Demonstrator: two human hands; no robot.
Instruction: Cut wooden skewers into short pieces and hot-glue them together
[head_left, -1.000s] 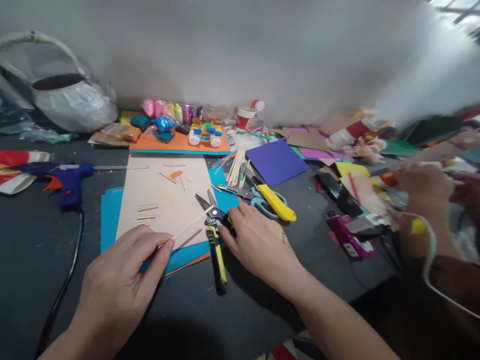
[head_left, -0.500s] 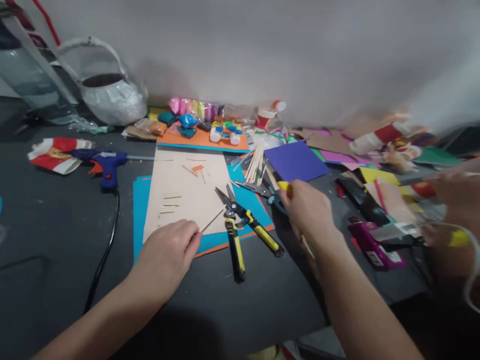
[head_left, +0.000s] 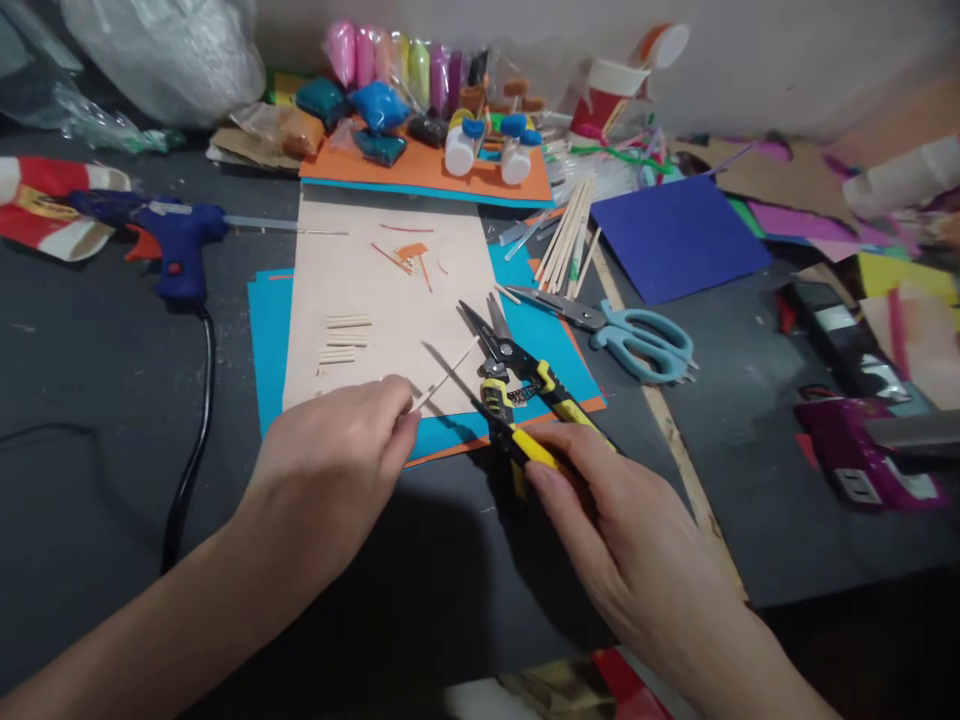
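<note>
Between the fingertips of my left hand (head_left: 337,455) is a thin wooden stick (head_left: 450,372), slanting up toward the cutting pliers. My right hand (head_left: 622,510) is closed round a craft knife (head_left: 531,447) with a yellow and black handle. Its narrow blade points up and left, across or just behind the stick; I cannot tell whether they touch. Under the knife lie the yellow-and-black cutting pliers (head_left: 506,352), jaws apart, partly covered by my right hand. Several short cut sticks (head_left: 346,338) lie in rows on the pale sheet (head_left: 405,290), close to orange scraps (head_left: 412,255).
Blue-handled scissors (head_left: 649,345) and a bundle of sticks (head_left: 562,240) are right of the sheet. A blue glue gun (head_left: 180,245) lies at left, its cord (head_left: 199,430) running forward. Clay packets (head_left: 382,105) sit behind, a purple tool (head_left: 862,450) at right.
My right hand has come left and nearer with the craft knife, its blade now beside the stick. My left hand still pinches the stick. The view has moved closer to the table.
</note>
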